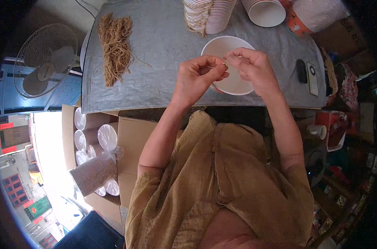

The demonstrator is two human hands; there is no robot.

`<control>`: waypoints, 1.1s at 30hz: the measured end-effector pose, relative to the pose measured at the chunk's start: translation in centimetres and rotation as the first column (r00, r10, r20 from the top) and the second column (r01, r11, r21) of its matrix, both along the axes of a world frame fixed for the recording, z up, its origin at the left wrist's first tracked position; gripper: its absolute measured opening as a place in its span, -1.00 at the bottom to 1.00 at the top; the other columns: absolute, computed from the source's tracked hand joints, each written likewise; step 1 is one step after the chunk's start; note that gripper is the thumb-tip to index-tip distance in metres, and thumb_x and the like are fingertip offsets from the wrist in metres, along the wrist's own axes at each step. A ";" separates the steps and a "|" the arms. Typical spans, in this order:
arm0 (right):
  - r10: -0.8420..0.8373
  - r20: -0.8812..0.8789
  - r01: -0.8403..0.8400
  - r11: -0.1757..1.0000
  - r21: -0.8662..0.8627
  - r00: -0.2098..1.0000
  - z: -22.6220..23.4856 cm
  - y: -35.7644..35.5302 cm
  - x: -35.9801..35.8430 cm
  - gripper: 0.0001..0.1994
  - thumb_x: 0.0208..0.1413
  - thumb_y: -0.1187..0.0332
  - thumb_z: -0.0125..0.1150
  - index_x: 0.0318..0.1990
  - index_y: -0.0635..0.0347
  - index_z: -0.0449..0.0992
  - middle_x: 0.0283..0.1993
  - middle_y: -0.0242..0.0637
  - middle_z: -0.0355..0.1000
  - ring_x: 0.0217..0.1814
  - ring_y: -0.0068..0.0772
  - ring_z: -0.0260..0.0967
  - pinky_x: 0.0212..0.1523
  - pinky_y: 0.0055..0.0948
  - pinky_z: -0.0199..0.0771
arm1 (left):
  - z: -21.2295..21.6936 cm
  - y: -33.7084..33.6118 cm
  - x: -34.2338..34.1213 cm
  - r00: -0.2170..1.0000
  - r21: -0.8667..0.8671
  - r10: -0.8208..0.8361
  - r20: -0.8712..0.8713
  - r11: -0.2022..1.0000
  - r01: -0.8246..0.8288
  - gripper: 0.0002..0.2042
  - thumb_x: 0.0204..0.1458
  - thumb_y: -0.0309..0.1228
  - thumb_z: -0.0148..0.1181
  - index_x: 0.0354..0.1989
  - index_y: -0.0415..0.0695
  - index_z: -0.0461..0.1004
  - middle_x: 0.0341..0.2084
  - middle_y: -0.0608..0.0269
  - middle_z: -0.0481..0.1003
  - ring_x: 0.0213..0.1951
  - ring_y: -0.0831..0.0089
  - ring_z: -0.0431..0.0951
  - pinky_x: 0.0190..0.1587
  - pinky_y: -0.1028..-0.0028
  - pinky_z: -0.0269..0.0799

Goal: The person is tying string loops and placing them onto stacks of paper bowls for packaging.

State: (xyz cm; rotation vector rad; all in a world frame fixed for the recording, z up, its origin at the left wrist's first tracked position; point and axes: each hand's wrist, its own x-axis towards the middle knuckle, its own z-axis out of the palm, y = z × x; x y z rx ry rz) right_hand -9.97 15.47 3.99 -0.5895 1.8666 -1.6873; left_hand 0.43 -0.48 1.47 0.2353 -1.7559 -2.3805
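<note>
From where I stand, it all comes down to how the two hands sit over the white tub (237, 86). It stands near the table's (151, 89) near edge, round mouth facing up at the person, and the fingertips meet above that mouth, so the tub lies just beneath the grip. A round mouth gives no long axis to follow; its depth runs down and away from the fingers.

The left hand (193, 79) comes over the left side of the rim, thumb and forefinger pinched together on a pale scrap (225, 64), too small for me to name. The right hand (255, 69) crosses the right side, fingers curled in toward the other hand's tips; I can't tell whether they hold a strand. The tips are very close, the scrap nearer the left.

Well off to the left lies a bundle of brown twine (115, 50), long axis running far to near, so the left hand is closer to it. Beyond the tub, on the far side, stands a striped stack (217, 16) with twine draped on it.
</note>
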 end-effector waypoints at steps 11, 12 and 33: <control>0.102 -0.137 -0.098 0.994 0.038 0.985 -0.5 0.7 -0.2 -0.85 0.14 0.40 0.22 -0.19 0.23 0.60 -0.54 -0.63 0.38 -0.50 -0.85 0.20 -0.50 -0.69 0.22 | -0.5 0.1 -0.3 0.998 0.061 0.040 -0.047 0.997 -0.037 -0.91 0.11 -0.57 0.22 -0.24 -0.30 0.52 -0.40 0.17 0.61 -0.35 0.48 0.65 -0.33 0.55 0.61; 0.103 -0.135 -0.099 0.994 0.038 0.985 -0.3 0.6 -0.2 -0.85 0.14 0.40 0.22 -0.19 0.23 0.60 -0.54 -0.63 0.38 -0.50 -0.85 0.20 -0.50 -0.69 0.22 | -0.6 0.1 -0.3 0.998 0.061 0.041 -0.045 0.997 -0.038 -0.91 0.11 -0.57 0.22 -0.24 -0.30 0.52 -0.40 0.17 0.61 -0.35 0.48 0.65 -0.33 0.55 0.61; 0.166 -0.027 -0.167 0.984 -0.054 0.986 -0.3 1.3 -0.7 -0.80 0.24 0.28 0.07 -0.19 0.23 0.48 -0.57 -0.58 0.26 -0.59 -0.78 0.12 -0.58 -0.69 0.13 | -0.6 0.6 -0.3 0.995 0.056 0.020 -0.101 0.998 -0.014 -0.95 0.10 -0.62 0.23 -0.31 -0.27 0.47 -0.42 0.18 0.59 -0.35 0.47 0.64 -0.30 0.55 0.61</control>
